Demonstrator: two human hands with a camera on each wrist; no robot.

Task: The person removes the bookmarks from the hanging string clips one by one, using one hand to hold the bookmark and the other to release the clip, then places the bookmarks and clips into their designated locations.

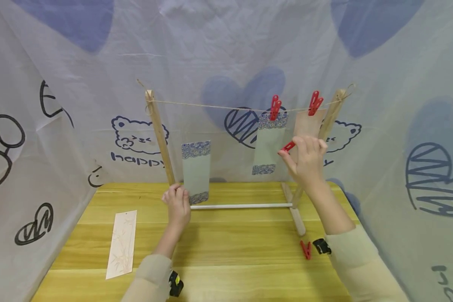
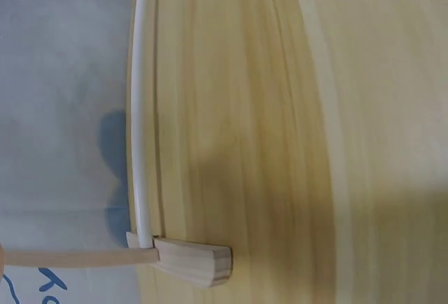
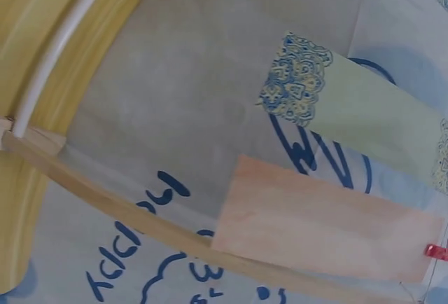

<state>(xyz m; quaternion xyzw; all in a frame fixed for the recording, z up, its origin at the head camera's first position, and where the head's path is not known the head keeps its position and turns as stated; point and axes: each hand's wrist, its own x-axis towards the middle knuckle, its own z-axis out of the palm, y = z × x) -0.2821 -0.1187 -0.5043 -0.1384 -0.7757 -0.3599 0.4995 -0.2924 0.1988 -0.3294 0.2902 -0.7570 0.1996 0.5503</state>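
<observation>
My left hand (image 1: 178, 206) has its fingers curled at the lower left edge of a pale green card (image 1: 196, 174) with blue patterned ends, and the card stands upright below the string. The hand hides the lower part of the left post (image 1: 160, 138). On the right, my right hand (image 1: 308, 161) pinches a red clothespin (image 1: 288, 146) between thumb and fingers, in front of the hung cards. A second patterned card (image 1: 269, 144) and a pink card (image 3: 325, 220) hang from the string (image 1: 211, 105), each under a red clothespin. Neither wrist view plainly shows its own hand.
A white rod (image 1: 241, 206) joins the wooden frame low down, and its right foot (image 1: 297, 220) rests on the table (image 1: 226, 251). A pale card with a bamboo print (image 1: 121, 245) lies at the left. Near the right sleeve lies another red clothespin (image 1: 306, 250). Printed cloth (image 1: 196, 54) surrounds the table.
</observation>
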